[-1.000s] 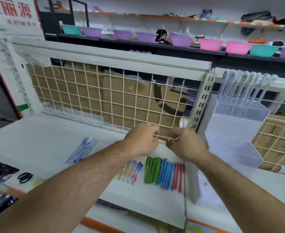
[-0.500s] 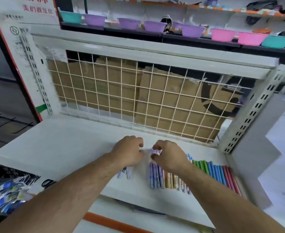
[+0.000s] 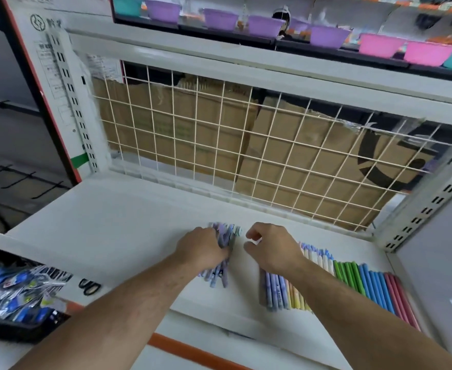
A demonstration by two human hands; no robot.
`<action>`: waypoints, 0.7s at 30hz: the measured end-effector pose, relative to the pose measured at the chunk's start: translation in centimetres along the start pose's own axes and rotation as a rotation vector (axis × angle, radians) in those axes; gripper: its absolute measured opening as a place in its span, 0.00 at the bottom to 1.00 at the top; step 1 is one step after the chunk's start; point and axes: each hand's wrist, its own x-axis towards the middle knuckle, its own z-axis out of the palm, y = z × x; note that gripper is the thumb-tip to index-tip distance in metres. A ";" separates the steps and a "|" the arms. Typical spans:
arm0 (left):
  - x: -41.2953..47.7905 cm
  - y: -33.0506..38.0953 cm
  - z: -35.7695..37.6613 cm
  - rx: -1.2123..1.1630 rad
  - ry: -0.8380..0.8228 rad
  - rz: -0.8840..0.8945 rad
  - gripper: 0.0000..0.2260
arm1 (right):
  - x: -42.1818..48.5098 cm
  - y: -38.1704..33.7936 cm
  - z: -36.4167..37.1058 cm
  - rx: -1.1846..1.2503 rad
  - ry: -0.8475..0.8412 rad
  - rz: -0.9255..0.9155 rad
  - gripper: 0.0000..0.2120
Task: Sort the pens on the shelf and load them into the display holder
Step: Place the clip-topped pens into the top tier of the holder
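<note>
Lying under left hand (image 3: 202, 248): pens (image 3: 223, 252)

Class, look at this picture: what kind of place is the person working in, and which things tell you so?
Probably a shop: a slotted retail shelf with a wire grid back, sorted pens laid in colour groups, and rows of plastic bowls on display behind.

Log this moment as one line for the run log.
step: sorting pens | left hand: gripping purple pens on shelf | right hand: empty, beside sorted row
</note>
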 end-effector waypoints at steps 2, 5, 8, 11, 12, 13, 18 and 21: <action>0.4 0.0 0.1 -0.028 -0.019 -0.038 0.11 | 0.2 0.2 0.1 0.014 -0.007 0.007 0.12; 1.2 -0.3 -0.2 -0.030 -0.010 -0.101 0.07 | 0.5 0.6 0.2 0.036 -0.018 0.021 0.09; 1.7 -0.8 -0.3 -0.035 0.031 -0.124 0.07 | 0.7 0.8 0.4 0.037 -0.028 0.025 0.08; 1.7 -0.8 0.1 -0.025 0.062 -0.118 0.06 | 0.9 0.8 0.5 0.037 -0.036 0.020 0.08; 1.7 -0.7 0.1 -0.024 0.065 -0.117 0.06 | 0.9 0.8 0.5 0.036 -0.036 0.016 0.08; 1.7 -0.7 0.2 -0.025 0.064 -0.118 0.07 | 1.0 0.8 0.5 0.034 -0.036 0.012 0.08; 1.6 -0.4 0.1 -0.019 0.046 -0.120 0.07 | 1.1 1.0 0.6 0.047 -0.048 0.013 0.07; 1.5 -0.1 -0.2 -0.016 0.004 -0.138 0.06 | 1.1 1.1 0.6 0.045 -0.055 0.008 0.07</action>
